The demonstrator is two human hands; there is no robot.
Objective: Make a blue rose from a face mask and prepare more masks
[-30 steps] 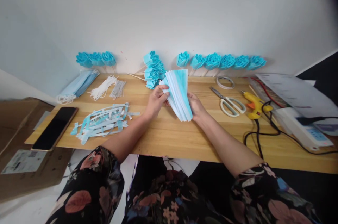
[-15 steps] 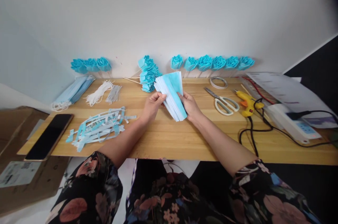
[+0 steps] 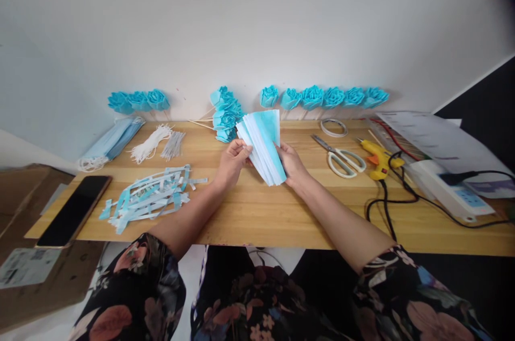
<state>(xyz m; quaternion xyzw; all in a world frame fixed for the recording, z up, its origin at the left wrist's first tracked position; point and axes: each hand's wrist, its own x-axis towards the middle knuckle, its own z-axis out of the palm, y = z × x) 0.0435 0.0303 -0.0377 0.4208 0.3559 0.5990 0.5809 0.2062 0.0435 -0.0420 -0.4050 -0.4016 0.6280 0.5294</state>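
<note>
Between my two hands, above the middle of the wooden table, is a fanned stack of blue and white mask fabric sheets [image 3: 263, 145]. My left hand [image 3: 234, 161] pinches its left edge with thumb and fingers. Along the right edge, my right hand [image 3: 290, 163] grips the stack, its fingers partly hidden behind the sheets. Just behind the stack lies a bunch of blue fabric flowers [image 3: 226, 116] on thin sticks. White-handled scissors [image 3: 341, 160] lie open to the right of my right hand.
Cut strips [image 3: 148, 196], white ear loops [image 3: 151, 143], nose wires [image 3: 173, 145], folded masks [image 3: 112, 140] and a phone [image 3: 74, 211] lie left. On the right are a tape roll [image 3: 333, 127], a yellow glue gun [image 3: 380, 158] with its cord and a power strip [image 3: 450, 191]. More blue flowers [image 3: 313, 96] lean against the wall.
The stack's sheets have fanned a little wider, and its top edge has shifted slightly right. Both hands stay on it in nearly the same place.
</note>
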